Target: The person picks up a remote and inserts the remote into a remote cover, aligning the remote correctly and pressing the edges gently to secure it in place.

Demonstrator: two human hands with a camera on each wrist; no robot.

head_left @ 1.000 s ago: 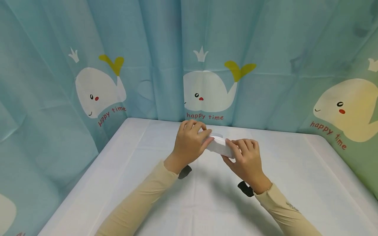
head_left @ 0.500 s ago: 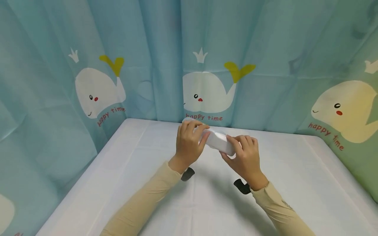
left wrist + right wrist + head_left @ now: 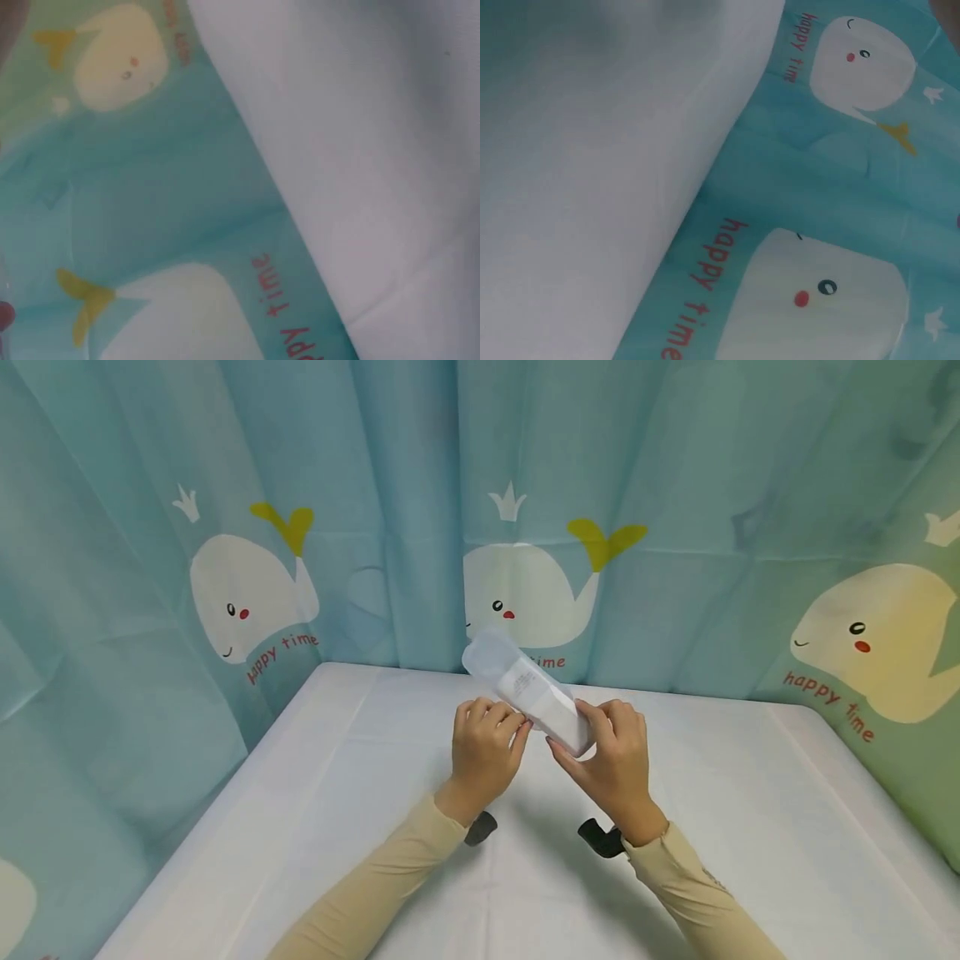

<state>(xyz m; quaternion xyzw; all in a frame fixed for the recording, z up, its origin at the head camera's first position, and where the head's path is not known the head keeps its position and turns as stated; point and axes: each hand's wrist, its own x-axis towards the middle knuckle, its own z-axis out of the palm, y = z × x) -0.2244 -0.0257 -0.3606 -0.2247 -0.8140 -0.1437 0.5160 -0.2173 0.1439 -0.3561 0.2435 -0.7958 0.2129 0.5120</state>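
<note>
Near centre, the right hand (image 3: 613,760) pinched a box (image 3: 547,703). The left hand (image 3: 486,750) curled at its edge — hold unclear.

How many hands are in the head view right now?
2: the left hand, at the left edge of the package; the right hand, gripping its lower end.

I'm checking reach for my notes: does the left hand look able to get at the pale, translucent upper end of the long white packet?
Probably yes: the left hand is just below that translucent end, nothing visible stands between them, and the right hand grips the packet lower down.
</note>
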